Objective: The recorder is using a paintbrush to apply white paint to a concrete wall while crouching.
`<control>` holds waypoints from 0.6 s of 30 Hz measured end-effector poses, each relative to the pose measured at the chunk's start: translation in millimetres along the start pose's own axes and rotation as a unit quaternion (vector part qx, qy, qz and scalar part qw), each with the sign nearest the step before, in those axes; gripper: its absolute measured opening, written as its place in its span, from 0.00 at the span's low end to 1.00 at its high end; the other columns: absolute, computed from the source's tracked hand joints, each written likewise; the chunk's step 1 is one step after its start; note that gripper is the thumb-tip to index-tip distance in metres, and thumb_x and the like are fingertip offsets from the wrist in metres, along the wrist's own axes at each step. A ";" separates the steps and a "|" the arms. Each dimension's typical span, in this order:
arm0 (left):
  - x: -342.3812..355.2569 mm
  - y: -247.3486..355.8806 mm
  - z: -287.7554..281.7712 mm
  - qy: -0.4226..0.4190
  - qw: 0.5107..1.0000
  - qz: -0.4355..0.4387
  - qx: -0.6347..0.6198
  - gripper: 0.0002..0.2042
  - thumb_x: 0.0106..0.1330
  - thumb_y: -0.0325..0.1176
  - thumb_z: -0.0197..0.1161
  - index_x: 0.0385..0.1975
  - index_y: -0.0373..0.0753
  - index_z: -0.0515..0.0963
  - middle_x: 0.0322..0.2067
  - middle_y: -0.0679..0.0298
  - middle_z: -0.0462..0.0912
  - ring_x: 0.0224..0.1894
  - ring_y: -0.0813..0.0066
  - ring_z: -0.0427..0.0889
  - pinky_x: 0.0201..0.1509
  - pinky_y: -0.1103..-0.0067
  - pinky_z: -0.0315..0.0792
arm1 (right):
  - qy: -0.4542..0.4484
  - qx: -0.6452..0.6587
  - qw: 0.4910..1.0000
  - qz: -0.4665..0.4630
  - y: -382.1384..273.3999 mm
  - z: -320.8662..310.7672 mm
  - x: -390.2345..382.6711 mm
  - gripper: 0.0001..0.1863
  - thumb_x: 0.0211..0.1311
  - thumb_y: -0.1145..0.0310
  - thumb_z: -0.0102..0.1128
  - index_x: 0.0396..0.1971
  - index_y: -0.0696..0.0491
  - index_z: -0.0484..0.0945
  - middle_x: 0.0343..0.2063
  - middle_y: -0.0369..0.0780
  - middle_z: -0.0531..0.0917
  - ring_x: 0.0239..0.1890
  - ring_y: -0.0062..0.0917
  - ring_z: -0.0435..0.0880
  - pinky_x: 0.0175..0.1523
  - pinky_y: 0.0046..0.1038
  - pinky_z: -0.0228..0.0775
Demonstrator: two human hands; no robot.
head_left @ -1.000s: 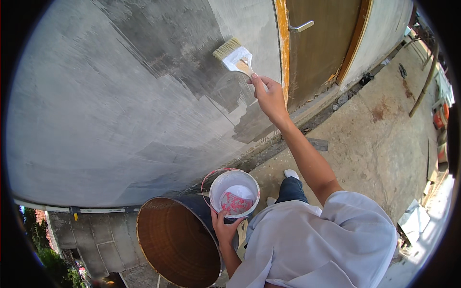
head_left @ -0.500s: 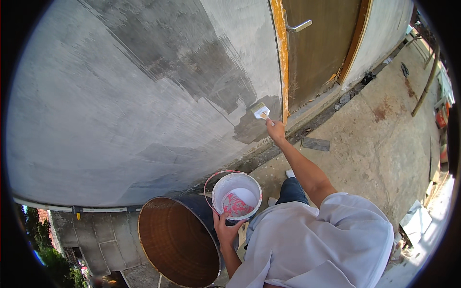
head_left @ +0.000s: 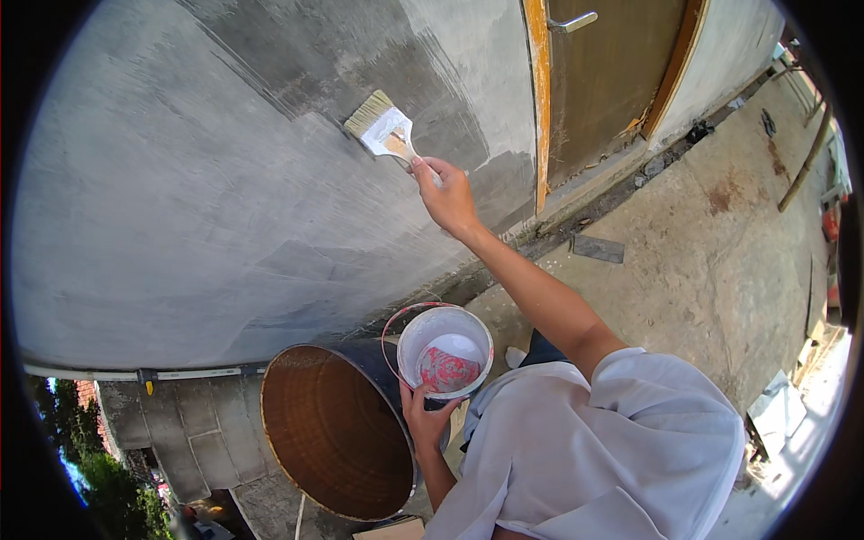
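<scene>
Fingers [head_left: 430,167] of our right hand [head_left: 447,196] are gripping the brush [head_left: 385,131] against the wall [head_left: 207,207]; our left hand [head_left: 426,419] is clasping the bucket [head_left: 445,350].

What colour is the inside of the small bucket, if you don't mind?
White, with a pinkish-red patch at the bottom of the bucket; head view.

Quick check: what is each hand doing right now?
Left hand: closed around the small white plastic bucket, held from below.
Right hand: closed on the handle of the wide flat paintbrush against the grey wall.
</scene>
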State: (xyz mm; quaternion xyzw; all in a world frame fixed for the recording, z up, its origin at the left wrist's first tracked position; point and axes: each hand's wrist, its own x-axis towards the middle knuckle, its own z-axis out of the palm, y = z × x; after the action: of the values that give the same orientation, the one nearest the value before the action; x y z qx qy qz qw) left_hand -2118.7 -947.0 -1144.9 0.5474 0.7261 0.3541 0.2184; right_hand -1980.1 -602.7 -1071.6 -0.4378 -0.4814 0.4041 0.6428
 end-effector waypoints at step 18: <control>-8.5 -16.1 -26.4 -0.007 1.000 -0.008 0.027 0.26 0.36 0.32 0.85 0.36 0.35 0.78 0.63 0.40 0.69 0.61 0.42 0.73 0.61 0.62 0.70 | -0.001 -0.086 0.988 0.127 29.1 35.2 -43.9 0.21 0.71 0.55 0.53 0.36 0.59 0.85 0.30 0.51 0.87 0.36 0.39 0.87 0.44 0.36 0.75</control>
State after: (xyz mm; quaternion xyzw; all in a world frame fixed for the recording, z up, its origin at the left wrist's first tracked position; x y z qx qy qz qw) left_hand -2145.1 -964.7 -1140.4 0.5499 0.7381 0.3287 0.2118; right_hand -2026.4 -629.5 -1105.5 -0.5484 -0.4556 0.4403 0.5458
